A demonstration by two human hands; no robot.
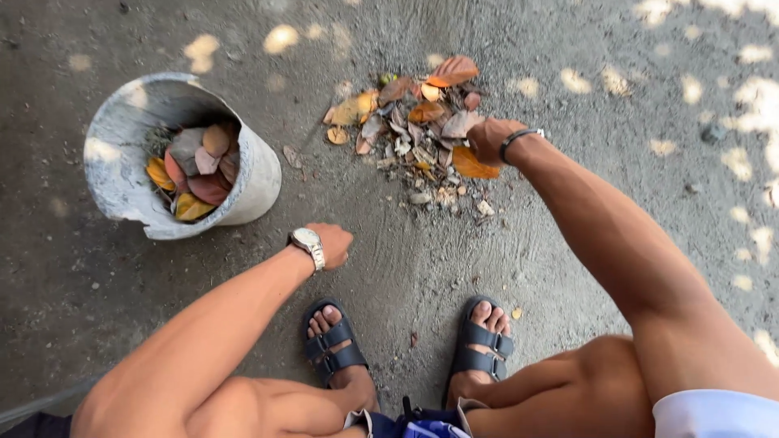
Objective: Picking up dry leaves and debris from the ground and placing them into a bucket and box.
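A heap of dry brown and orange leaves [418, 122] lies on the grey ground ahead. My right hand [488, 139], with a dark band on its wrist, reaches into the right side of the heap, fingers curled among the leaves; whether it grips any I cannot tell. My left hand [331, 243], wearing a silver wristwatch, hangs curled above the bare ground between the heap and a bucket, holding nothing visible. The grey cracked bucket [251, 174] stands tilted at the left with several leaves inside.
My feet in dark strapped sandals [333, 345] stand on the ground below the hands, knees bent. Small stones and leaf scraps lie scattered around the heap. Patches of sunlight dot the ground at the right.
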